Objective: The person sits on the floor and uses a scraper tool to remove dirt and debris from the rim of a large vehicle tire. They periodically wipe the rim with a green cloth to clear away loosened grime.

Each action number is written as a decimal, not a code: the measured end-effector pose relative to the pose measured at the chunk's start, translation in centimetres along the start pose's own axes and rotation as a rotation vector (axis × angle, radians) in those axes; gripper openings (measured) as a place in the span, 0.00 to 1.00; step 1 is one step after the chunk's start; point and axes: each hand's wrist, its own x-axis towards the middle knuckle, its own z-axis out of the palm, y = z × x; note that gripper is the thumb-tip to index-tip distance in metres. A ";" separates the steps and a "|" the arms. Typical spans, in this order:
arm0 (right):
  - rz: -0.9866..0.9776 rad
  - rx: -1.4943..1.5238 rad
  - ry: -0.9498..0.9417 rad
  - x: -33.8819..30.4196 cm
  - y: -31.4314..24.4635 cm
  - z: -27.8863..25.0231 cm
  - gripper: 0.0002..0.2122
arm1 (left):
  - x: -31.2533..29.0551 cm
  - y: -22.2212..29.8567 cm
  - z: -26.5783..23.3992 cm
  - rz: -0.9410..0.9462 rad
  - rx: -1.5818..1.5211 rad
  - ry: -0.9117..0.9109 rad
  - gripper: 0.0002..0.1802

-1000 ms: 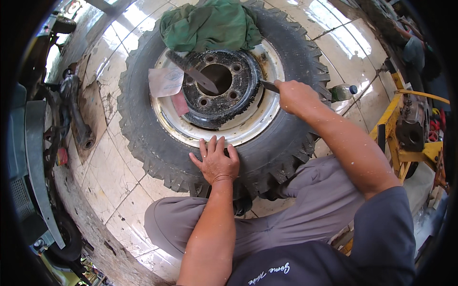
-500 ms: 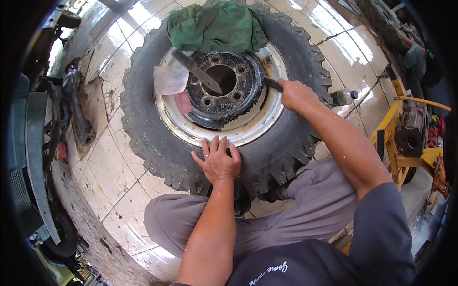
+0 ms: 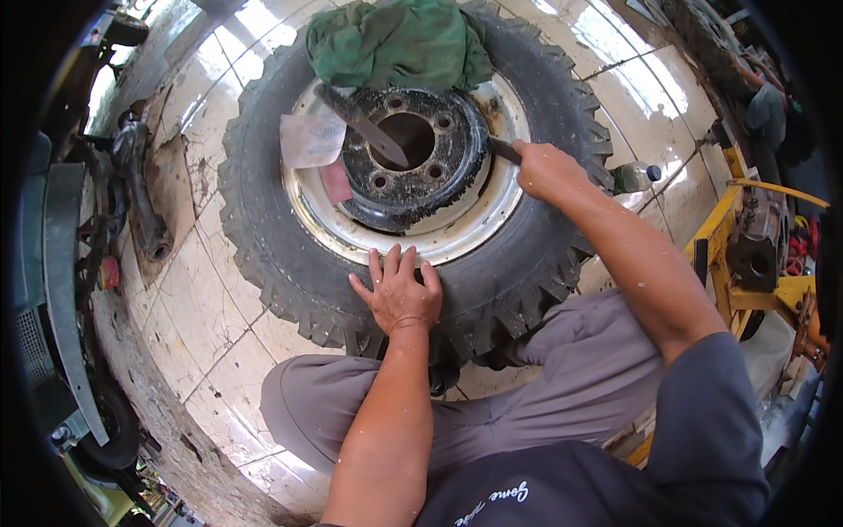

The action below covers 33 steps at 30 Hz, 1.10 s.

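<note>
A big black tyre (image 3: pixel 281 255) with chunky tread lies flat on the floor in front of me, around a pale, scuffed rim (image 3: pixel 465 241) with a worn black centre disc (image 3: pixel 399 195). My right hand (image 3: pixel 549 171) is closed round a dark flat-bladed tool (image 3: pixel 502 149), its tip against the disc's right edge. At the near side, my left hand (image 3: pixel 402 294) rests with fingers spread, fingertips at the rim's lower edge. A knife-like blade (image 3: pixel 373 132) lies across the disc, its tip over the centre hole. Left of it are sandpaper sheets (image 3: pixel 312 142) and a small pink piece (image 3: pixel 335 182).
A crumpled green cloth (image 3: pixel 395 44) covers the tyre's far side. A small clear bottle (image 3: pixel 634 177) stands right of the tyre. Farther right is a yellow metal frame (image 3: pixel 724 228) with a machine part. At left, a dark metal arm (image 3: pixel 140 184) lies on cardboard.
</note>
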 end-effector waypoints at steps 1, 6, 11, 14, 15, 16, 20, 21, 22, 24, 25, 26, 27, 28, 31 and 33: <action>-0.014 -0.004 0.008 0.4 0.4 -0.1 0.22 | 0.0 0.1 -0.2 0.002 0.003 -0.007 0.22; -0.068 -0.034 -0.016 -0.6 0.1 -1.1 0.22 | 0.2 0.2 -0.1 -0.009 0.013 0.013 0.22; -0.076 -0.014 0.087 1.3 0.7 -0.6 0.20 | 0.6 0.6 -0.2 0.009 -0.006 0.025 0.22; -0.142 -0.043 0.031 -0.6 0.6 0.2 0.18 | -0.1 -0.3 0.1 0.003 0.015 0.013 0.22; -0.161 -0.058 0.017 -1.3 0.6 -0.4 0.18 | 0.0 -0.1 0.1 0.012 0.017 0.020 0.22; -0.160 -0.070 0.018 -1.4 0.5 -0.4 0.18 | 0.0 0.0 0.1 0.020 0.020 0.028 0.22; -0.193 -0.132 0.053 -1.8 0.4 -0.1 0.18 | 0.1 -0.1 0.3 0.010 0.009 0.022 0.22; -0.220 -0.152 0.064 -1.8 0.3 0.4 0.18 | 0.1 -0.1 0.3 0.007 0.006 0.021 0.22; -0.238 -0.138 0.090 -2.0 0.4 1.0 0.18 | 0.1 -0.1 0.3 0.003 0.002 0.019 0.22; -0.277 -0.109 0.134 -2.6 0.4 2.0 0.18 | 0.1 -0.1 0.2 0.001 0.001 0.021 0.22; -0.280 -0.111 0.137 -2.5 0.3 2.1 0.18 | 0.1 0.0 0.1 0.004 0.003 0.026 0.22; -0.284 -0.113 0.139 -2.3 0.2 2.2 0.18 | 0.1 -0.1 0.1 0.007 0.005 0.030 0.22; -0.283 -0.114 0.151 -2.2 0.2 1.8 0.18 | 0.1 0.0 0.0 0.006 0.001 0.023 0.22; -0.269 -0.103 0.169 -1.4 0.2 1.8 0.18 | 0.1 0.0 0.0 0.005 -0.002 0.015 0.22; -0.242 -0.078 0.187 0.6 -0.3 1.9 0.19 | 0.0 0.0 0.0 -0.002 -0.004 -0.005 0.22; -0.231 -0.085 0.145 0.5 0.2 1.6 0.20 | 0.0 -0.2 0.2 0.000 0.001 0.001 0.22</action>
